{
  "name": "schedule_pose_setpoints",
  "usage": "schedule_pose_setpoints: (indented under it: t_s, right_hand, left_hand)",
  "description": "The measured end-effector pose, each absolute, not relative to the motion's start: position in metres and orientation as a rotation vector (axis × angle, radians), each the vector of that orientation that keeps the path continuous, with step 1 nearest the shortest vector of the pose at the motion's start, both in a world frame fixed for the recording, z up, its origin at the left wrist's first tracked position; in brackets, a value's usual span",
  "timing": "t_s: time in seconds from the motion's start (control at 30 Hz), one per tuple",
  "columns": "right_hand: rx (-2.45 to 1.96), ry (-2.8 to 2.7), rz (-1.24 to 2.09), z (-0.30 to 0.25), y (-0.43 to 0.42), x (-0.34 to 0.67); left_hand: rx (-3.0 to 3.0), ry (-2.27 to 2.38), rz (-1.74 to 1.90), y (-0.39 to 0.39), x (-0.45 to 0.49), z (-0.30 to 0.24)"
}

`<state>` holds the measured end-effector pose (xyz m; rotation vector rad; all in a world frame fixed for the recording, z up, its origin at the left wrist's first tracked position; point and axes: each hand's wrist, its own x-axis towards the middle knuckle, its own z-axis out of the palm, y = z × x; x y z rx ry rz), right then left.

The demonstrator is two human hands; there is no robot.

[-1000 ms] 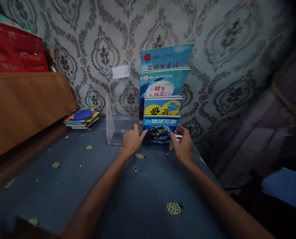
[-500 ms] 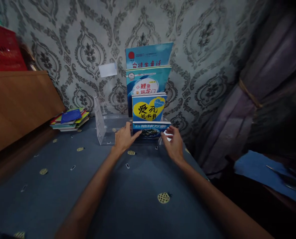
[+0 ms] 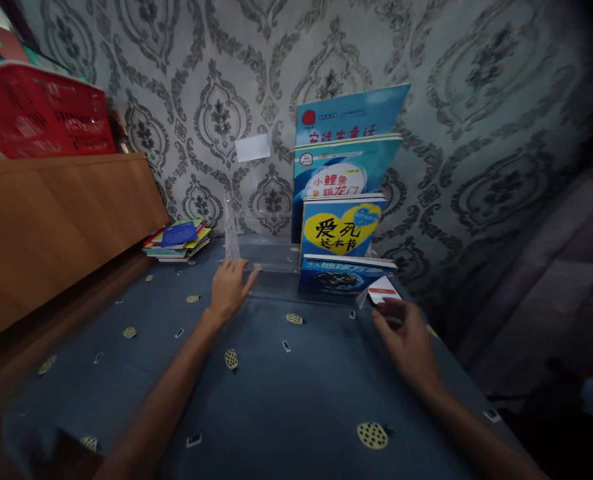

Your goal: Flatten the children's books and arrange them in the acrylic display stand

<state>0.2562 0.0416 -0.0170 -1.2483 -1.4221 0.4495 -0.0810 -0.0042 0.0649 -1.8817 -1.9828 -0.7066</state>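
A clear acrylic book rack (image 3: 276,283) stands on the table against the wall. In its right part several books rise in steps: a front blue book (image 3: 334,280) with a globe-like picture, a blue book with a yellow heart (image 3: 344,233), and two taller teal ones behind, the nearer with a white oval (image 3: 339,179). My left hand (image 3: 228,290) is open at the rack's front left, thumb apart, holding nothing. Off the rack's front right corner hovers my right hand (image 3: 409,340), fingers loosely bent and apart from the thumb. Just beyond its fingertips lies a flat white thing with a red stripe (image 3: 384,291).
A pile of thin books (image 3: 179,240) lies at the back left, by a wooden cabinet (image 3: 71,220). On that cabinet sits a red plastic basket (image 3: 46,110). A patterned blue cloth (image 3: 286,400) covers the table; a grey curtain (image 3: 541,300) hangs to the right.
Both hands have come off the front blue book. My left hand moved left toward the rack's side and my right hand drew back toward me. The view has turned left.
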Motion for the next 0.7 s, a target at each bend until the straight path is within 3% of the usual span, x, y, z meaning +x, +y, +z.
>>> schedule_pose_setpoints:
  t_s: [0.33, 0.7]
  right_hand:
    - [-1.287, -1.649, 0.599, -0.011, 0.020, 0.256]
    - [-1.301, -1.697, 0.624, -0.007, 0.019, 0.254]
  left_hand:
    - [-1.354, -2.396, -0.516, 0.026, -0.224, 0.060]
    - [-1.426, -2.496, -0.249, 0.064, -0.269, 0.072]
